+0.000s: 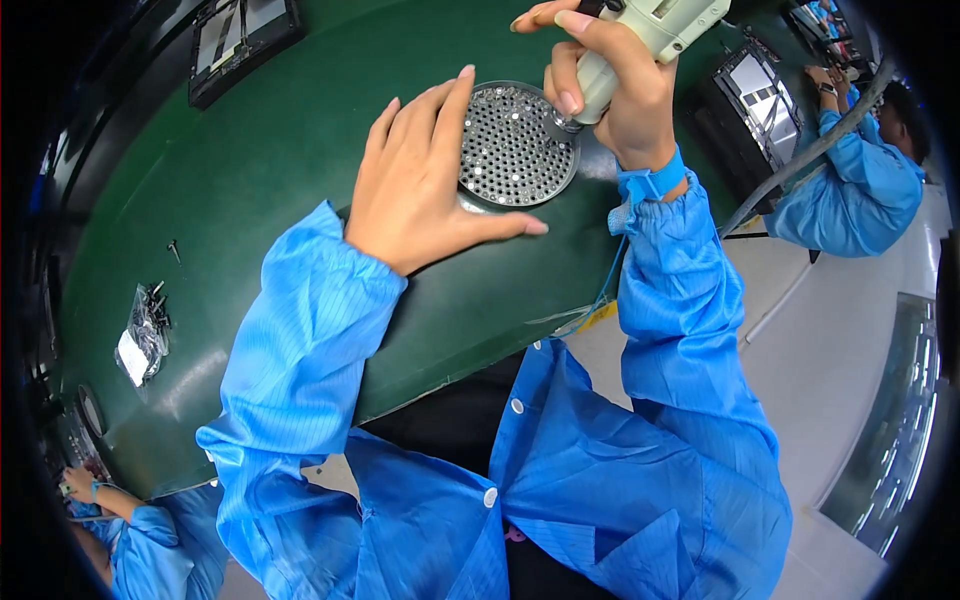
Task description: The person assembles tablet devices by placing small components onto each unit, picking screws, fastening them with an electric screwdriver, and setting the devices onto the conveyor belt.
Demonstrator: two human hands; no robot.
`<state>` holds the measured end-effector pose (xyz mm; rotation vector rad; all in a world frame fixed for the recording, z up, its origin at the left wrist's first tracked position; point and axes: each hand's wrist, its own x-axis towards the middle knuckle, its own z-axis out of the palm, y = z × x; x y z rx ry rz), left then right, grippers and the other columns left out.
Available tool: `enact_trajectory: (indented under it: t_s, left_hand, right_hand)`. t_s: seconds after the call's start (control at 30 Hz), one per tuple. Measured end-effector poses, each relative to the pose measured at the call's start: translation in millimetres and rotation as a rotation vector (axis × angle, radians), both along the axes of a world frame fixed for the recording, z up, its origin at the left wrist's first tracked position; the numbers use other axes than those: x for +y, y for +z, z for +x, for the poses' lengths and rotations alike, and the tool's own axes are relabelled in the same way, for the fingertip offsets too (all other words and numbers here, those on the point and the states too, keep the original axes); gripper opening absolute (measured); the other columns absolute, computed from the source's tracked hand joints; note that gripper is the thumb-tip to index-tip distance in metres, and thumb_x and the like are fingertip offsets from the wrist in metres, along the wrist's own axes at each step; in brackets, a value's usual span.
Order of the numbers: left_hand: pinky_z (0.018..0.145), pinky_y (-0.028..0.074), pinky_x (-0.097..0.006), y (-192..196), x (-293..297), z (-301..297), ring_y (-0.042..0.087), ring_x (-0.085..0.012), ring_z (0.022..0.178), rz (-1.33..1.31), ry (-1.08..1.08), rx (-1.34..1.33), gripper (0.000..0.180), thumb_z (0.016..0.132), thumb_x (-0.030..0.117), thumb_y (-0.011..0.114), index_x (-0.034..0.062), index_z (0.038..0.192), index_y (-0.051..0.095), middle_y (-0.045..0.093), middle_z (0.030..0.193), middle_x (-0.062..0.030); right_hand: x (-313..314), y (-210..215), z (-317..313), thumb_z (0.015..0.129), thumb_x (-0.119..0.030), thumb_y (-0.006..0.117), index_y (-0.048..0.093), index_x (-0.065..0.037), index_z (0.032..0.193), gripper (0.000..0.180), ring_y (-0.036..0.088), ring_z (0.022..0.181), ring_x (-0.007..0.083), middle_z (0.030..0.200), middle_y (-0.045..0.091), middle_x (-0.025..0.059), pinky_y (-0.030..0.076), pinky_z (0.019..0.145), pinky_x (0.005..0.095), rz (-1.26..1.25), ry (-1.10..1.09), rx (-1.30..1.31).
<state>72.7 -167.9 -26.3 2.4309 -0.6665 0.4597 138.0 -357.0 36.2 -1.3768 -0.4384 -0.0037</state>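
Note:
A round metal tray [515, 160] full of small holes, with screws sitting in some of them, lies on the green table. My left hand [420, 170] rests along its left side, fingers stretched and thumb spread along the near rim. In my right hand [630, 90] is a pale green electric screwdriver [655, 30], gripped near its front end. The tool slants down to the left, and its tip [563, 124] is over the tray's right part. Whether the tip touches a screw is too small to tell. A blue wrist strap [650, 180] circles my right wrist.
A clear bag of dark screws [145, 335] lies at the left, with a loose screw [174, 251] beyond it. Dark framed panels stand far left [240, 45] and right [755, 105]. A grey cable [815, 150] runs by the right. Co-workers sit at right [850, 190] and lower left [160, 545].

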Motion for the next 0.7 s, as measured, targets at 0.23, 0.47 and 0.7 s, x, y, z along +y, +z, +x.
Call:
enact_trajectory:
  t_s: [0.23, 0.47, 0.7]
  left_hand:
    - [0.115, 0.031, -0.057, -10.1, -4.5, 5.6, 0.053, -0.0404, 0.129, 0.030, 0.018, -0.024, 0.128, 0.059, 0.064, 0.088, -0.0053, 0.151, 0.032, 0.053, 0.139, -0.0260]
    - [0.114, 0.032, -0.057, -9.8, -4.6, 6.3, 0.053, -0.0411, 0.128, 0.030, 0.025, -0.030, 0.128, 0.059, 0.064, 0.088, -0.0062, 0.150, 0.032, 0.053, 0.138, -0.0278]
    - [0.114, 0.032, -0.057, -12.2, -2.1, 7.3, 0.054, -0.0422, 0.127, 0.039, 0.022, -0.039, 0.129, 0.058, 0.064, 0.088, -0.0071, 0.150, 0.032, 0.053, 0.138, -0.0283]
  right_hand:
    - [-0.3, -5.6, 2.0, 0.095, -0.014, 0.058, 0.068, 0.009, 0.098, 0.025, 0.052, 0.042, 0.0118, 0.054, 0.058, 0.0063, 0.044, 0.044, 0.0248, 0.008, 0.045, 0.037]
    - [1.6, -9.2, 2.9, 0.095, -0.013, 0.058, 0.069, 0.009, 0.097, 0.024, 0.052, 0.043, 0.0117, 0.055, 0.059, 0.0060, 0.044, 0.045, 0.0242, -0.023, 0.019, -0.006]
    - [5.9, -9.6, 1.7, 0.095, -0.011, 0.059, 0.069, 0.008, 0.094, 0.022, 0.052, 0.042, 0.0115, 0.054, 0.059, 0.0058, 0.044, 0.045, 0.0244, -0.022, -0.019, -0.010]
